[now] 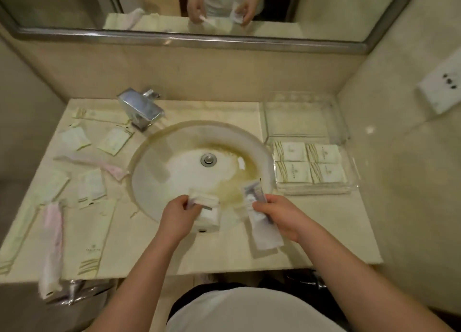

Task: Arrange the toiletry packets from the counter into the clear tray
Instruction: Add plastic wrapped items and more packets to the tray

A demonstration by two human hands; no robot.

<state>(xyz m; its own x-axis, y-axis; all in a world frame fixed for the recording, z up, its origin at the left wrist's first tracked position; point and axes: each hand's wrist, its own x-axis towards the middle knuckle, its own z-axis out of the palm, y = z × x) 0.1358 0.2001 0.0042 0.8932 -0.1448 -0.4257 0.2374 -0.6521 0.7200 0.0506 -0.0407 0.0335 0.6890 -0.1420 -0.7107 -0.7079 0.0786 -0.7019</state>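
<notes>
Seen from the head camera, a stained round sink [174,144] is set into a pale surface [224,254], and over its near rim a white packet [208,207] is pinched in the closed fingers of the left hand [175,217], while a longer clear-wrapped packet [259,222] is gripped in the closed fingers of the right hand [279,215]. A clear tray [349,134] is placed right of the sink, with four small white packets [309,163] laid flat in a square at its near end. More packets [92,187] are scattered on the surface left of the sink, near the tap [141,109].
</notes>
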